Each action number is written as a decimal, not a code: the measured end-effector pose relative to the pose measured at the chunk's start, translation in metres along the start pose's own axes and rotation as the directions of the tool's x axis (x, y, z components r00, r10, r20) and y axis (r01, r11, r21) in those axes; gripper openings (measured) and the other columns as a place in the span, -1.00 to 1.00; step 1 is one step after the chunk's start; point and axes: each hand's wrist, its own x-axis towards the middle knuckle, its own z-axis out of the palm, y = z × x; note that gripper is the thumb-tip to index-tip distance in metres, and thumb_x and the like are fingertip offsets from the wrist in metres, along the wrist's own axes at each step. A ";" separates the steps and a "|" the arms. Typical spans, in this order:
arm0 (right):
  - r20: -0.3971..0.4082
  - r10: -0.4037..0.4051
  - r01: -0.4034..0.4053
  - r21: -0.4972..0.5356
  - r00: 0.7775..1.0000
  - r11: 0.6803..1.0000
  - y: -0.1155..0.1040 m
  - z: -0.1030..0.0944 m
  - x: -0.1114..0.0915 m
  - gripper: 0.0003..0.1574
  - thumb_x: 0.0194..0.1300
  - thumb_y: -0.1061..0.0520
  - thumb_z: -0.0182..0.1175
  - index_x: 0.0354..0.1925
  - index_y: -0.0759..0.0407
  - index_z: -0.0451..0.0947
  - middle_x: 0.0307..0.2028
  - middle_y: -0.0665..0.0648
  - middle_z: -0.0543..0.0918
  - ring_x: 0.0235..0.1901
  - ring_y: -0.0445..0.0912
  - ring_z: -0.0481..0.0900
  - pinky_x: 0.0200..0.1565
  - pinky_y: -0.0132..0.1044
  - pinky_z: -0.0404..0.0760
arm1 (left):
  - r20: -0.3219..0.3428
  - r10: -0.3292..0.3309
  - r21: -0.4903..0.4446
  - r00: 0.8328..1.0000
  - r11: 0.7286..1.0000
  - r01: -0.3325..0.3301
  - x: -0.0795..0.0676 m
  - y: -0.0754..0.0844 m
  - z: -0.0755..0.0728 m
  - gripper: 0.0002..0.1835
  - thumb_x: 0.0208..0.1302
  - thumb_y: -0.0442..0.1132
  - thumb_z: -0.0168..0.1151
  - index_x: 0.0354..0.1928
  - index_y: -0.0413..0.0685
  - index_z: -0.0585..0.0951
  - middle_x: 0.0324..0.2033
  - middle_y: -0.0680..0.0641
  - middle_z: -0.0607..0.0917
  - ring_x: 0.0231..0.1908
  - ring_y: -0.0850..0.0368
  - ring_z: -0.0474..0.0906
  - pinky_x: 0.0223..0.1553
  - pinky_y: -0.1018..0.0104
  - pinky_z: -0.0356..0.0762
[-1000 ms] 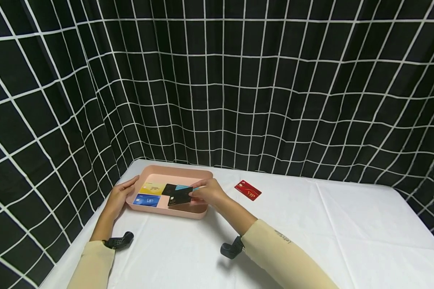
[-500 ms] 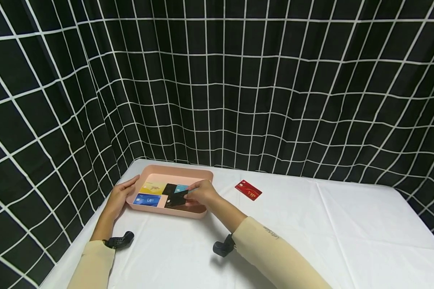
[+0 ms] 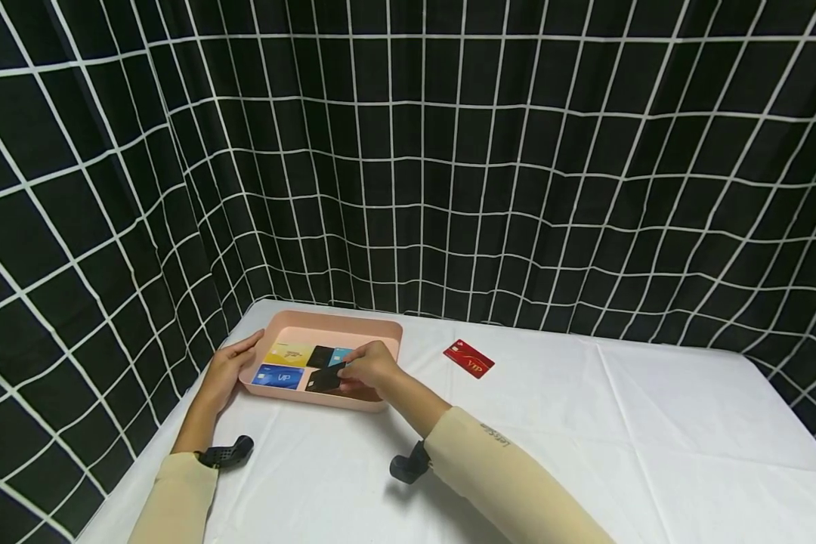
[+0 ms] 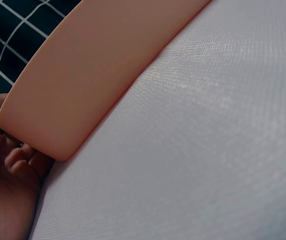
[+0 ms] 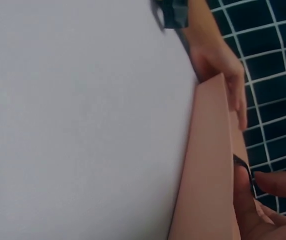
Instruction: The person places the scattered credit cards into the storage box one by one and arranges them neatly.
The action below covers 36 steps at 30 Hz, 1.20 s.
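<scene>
In the head view, a pink tray [image 3: 333, 318] stands on the white-covered table. My left hand [image 3: 227, 370] holds its left side, and the left wrist view shows curled fingers [image 4: 20, 162] against the outside of the tray's corner. My right hand [image 3: 372, 369] pinches a black card [image 3: 325, 378], tilted low inside the tray at the front. Left of that card lies a blue VIP card [image 3: 278, 376]. Behind are a yellow card [image 3: 289, 353], another black card [image 3: 319, 357] and a light blue card [image 3: 338, 357], partly covered by my right hand. The right wrist view shows the pinched card edge-on.
A red VIP card [image 3: 469, 359] lies on the white cloth [image 3: 571, 423] to the right of the tray. A black curtain [image 3: 476, 166] with a white grid rises behind and to the left of the table. Both wrists wear a black camera [image 3: 410, 462].
My right hand has moved a little left and lower, taking the pinched black card toward the blue VIP card. More of the light blue card shows. The left hand and tray stay in place.
</scene>
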 end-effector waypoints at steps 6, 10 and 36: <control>-0.008 0.009 -0.009 0.048 1.000 0.999 -0.001 0.001 0.001 -0.73 0.26 0.50 0.22 -0.05 0.61 0.56 -0.37 0.25 0.66 -0.62 -0.13 0.68 -0.24 -0.22 0.76 | 0.001 0.003 0.017 1.000 1.000 -0.003 0.000 0.000 0.000 -0.50 0.57 -0.39 -0.16 0.49 -0.25 0.27 0.52 -0.16 0.22 0.56 -0.02 -0.04 0.53 0.05 -0.07; -0.005 0.006 -0.005 0.077 1.000 0.997 -0.001 0.003 0.001 -0.77 0.27 0.51 0.19 -0.09 0.63 0.56 -0.38 0.29 0.67 -0.59 -0.10 0.71 -0.17 -0.13 0.75 | 0.000 0.001 0.014 1.000 1.000 -0.001 0.000 0.001 0.000 -0.50 0.57 -0.39 -0.17 0.49 -0.25 0.27 0.52 -0.16 0.22 0.57 -0.02 -0.05 0.53 0.05 -0.07; -0.091 0.050 -0.065 -0.175 0.995 0.982 -0.005 0.006 -0.006 -0.74 0.32 0.23 0.27 -0.17 0.47 0.63 -0.14 0.42 0.72 -0.50 -0.09 0.66 -0.30 -0.36 0.68 | 0.005 0.011 0.014 1.000 1.000 -0.011 0.000 -0.002 0.000 -0.50 0.57 -0.39 -0.15 0.49 -0.26 0.27 0.52 -0.17 0.22 0.56 -0.03 -0.05 0.53 0.03 -0.07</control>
